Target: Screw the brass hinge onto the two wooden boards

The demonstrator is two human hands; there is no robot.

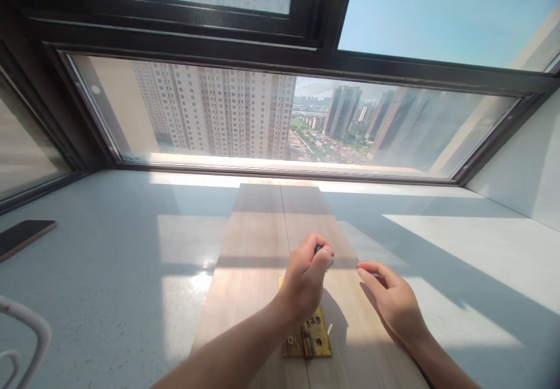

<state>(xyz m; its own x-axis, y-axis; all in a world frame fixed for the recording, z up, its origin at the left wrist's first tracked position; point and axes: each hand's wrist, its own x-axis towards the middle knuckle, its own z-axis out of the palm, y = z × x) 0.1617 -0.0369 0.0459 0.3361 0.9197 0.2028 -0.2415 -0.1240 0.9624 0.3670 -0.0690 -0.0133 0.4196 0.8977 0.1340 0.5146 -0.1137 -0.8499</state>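
My left hand [306, 275] is closed in a fist above two pale wooden boards [258, 231] that lie side by side with a seam between them. A small dark greenish piece [318, 249] shows between its thumb and forefinger; the rest is hidden in the fist. Under that wrist a worn brass hinge [321, 348] lies open across the seam, with screw holes in its leaves and its upper part covered by my hand. My right hand [394, 301] is at the right edge of the boards, thumb and fingertips pressed together. Whatever it pinches cannot be made out.
The boards rest on a light speckled sill [188, 255] beneath a dark-framed window [280, 173]. A dark flat object like a phone [26, 234] lies at the far left. Curved white tubing [37, 325] stands at the lower left. Sunlight and shadow bands cross the surface.
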